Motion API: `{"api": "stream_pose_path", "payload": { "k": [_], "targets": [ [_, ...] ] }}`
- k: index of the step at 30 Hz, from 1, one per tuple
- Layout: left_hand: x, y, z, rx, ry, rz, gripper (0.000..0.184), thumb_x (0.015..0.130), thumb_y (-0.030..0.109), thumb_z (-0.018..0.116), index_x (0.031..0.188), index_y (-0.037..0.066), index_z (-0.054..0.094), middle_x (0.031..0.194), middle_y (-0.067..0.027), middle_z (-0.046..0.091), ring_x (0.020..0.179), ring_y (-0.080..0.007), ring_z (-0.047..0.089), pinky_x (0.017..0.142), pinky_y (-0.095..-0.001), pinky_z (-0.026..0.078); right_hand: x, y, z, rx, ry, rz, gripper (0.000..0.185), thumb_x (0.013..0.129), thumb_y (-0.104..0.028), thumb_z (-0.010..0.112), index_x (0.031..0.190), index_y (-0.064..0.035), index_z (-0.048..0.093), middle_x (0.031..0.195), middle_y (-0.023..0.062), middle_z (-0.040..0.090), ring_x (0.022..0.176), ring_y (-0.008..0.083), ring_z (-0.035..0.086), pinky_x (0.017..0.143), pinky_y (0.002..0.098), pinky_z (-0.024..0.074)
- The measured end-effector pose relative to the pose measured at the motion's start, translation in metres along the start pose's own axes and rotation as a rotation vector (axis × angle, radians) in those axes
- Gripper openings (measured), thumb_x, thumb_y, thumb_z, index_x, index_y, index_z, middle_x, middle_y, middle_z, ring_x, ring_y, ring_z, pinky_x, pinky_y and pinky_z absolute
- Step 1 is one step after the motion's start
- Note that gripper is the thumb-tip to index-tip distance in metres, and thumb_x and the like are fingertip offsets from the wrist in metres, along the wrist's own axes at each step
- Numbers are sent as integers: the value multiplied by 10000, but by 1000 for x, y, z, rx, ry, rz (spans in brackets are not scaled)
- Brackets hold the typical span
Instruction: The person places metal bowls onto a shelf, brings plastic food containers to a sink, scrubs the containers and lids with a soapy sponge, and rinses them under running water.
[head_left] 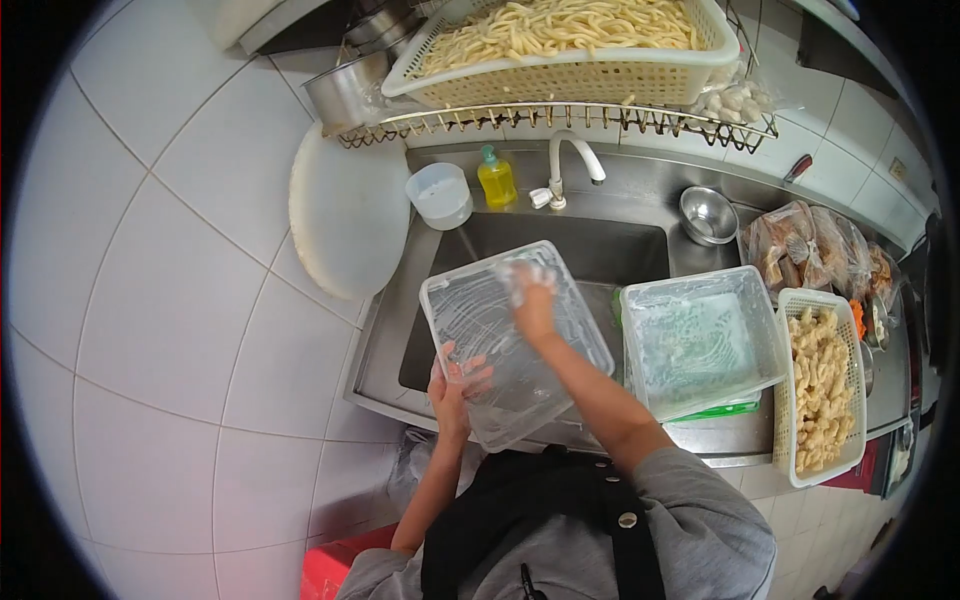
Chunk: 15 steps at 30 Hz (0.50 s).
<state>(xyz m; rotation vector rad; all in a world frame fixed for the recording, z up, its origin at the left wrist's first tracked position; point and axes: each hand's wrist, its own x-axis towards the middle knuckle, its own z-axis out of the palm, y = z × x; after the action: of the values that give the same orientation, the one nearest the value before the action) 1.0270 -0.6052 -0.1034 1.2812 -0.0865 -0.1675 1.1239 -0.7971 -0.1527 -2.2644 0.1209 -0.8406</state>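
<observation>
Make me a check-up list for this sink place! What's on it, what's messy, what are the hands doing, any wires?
Surface: stainless steel counter around a rectangular sink.
Job's things: clear rectangular plastic lid or tray, streaked with foam; whitish rectangular plastic tub, foamy inside.
Clutter: yellow soap bottle with green pump; round steel bowl; white plastic basket of pale lumpy pieces.
Grippers: left hand holds the clear piece, fingers behind it; right hand presses something white and foamy against it.
Cables: nothing seen.
Surroundings: pale wall tiles; wire rack above, with a cream plastic basket of thick pale strips.
</observation>
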Motion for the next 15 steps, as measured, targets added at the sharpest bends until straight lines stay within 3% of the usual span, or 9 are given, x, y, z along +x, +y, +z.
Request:
{"api": "stream_pose_path", "payload": {
  "k": [3, 7, 10, 12, 15],
  "targets": [
    [0, 13, 4, 64, -61, 29, 579, 943, 406, 532, 1354, 36, 362, 1024, -133, 628, 827, -228, 669, 673, -319, 544, -4, 11, -8, -8, 8, 228, 451, 780, -68, 566, 1226, -135, 574, 1207, 198, 534, 1086, 408, 453, 865, 500, 391],
    [23, -2, -2, 87, -51, 19, 598, 934, 414, 544, 1351, 24, 367, 1034, -160, 637, 839, -227, 672, 672, -313, 546, -40, -87, -8, 153, 65, -176, 356, 811, -127, 615, 1166, -138, 592, 1134, 157, 577, 1026, 377, 491, 855, 485, 417],
    [17, 1, -7, 106, -38, 97, 599, 930, 430, 544, 1343, 31, 375, 1056, -213, 632, 843, -251, 681, 669, -314, 549, -18, -55, -10, 149, 86, -207, 353, 792, -133, 638, 1140, -114, 578, 1031, 179, 590, 951, 394, 519, 811, 494, 431],
    [5, 20, 1, 38, -77, 16, 579, 937, 381, 549, 1355, 31, 355, 1070, -227, 624, 843, -261, 683, 666, -317, 557, 6, -13, -13, 34, 83, -14, 319, 797, -144, 621, 1109, -96, 580, 976, 197, 574, 909, 411, 530, 764, 496, 459],
    [10, 21, -8, -59, -58, 77, 558, 951, 354, 526, 1366, 33, 337, 1074, -238, 620, 852, -284, 685, 667, -325, 567, 15, 31, -19, -81, 60, 53, 254, 807, -127, 607, 1058, -102, 586, 913, 207, 585, 872, 411, 554, 743, 489, 468]
  ]
}}
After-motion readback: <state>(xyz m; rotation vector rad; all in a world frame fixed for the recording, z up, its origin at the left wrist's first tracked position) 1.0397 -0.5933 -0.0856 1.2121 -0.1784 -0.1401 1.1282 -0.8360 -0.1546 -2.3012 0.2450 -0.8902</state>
